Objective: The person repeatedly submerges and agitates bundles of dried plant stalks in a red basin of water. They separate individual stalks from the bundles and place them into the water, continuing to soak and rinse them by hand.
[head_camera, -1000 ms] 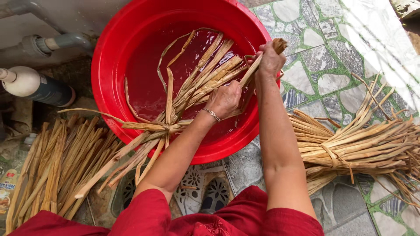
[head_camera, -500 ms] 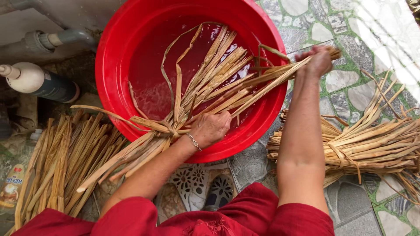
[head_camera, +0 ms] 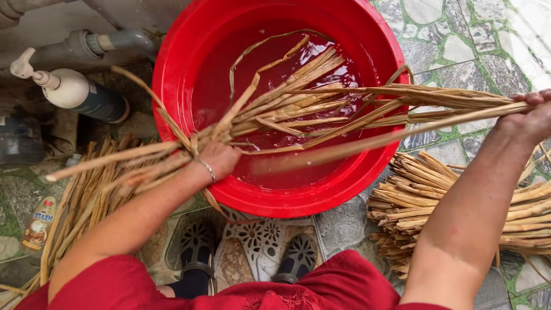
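A big red plastic basin (head_camera: 178, 86) holds shallow water. My left hand (head_camera: 217, 159), with a thin bracelet on the wrist, grips a tied bundle of dried reed strips (head_camera: 298, 112) near its knot at the basin's left rim. My right hand (head_camera: 531, 120) holds the bundle's far ends out past the basin's right rim, so the strips span the basin almost level, lifted above the water. A few loose strips curl up over the water.
A dry reed bundle (head_camera: 425, 198) lies on the stone paving at right, and another heap of strips (head_camera: 74, 201) at left. A pump bottle (head_camera: 74, 92) and grey pipes (head_camera: 92, 43) sit at upper left; a small bottle (head_camera: 39, 224) lies lower left. My sandalled feet (head_camera: 247, 252) are below the basin.
The bundle has swung from slanting up in the basin to lying across it. My right hand pulled the ends out to the right, and my left hand moved left to the rim.
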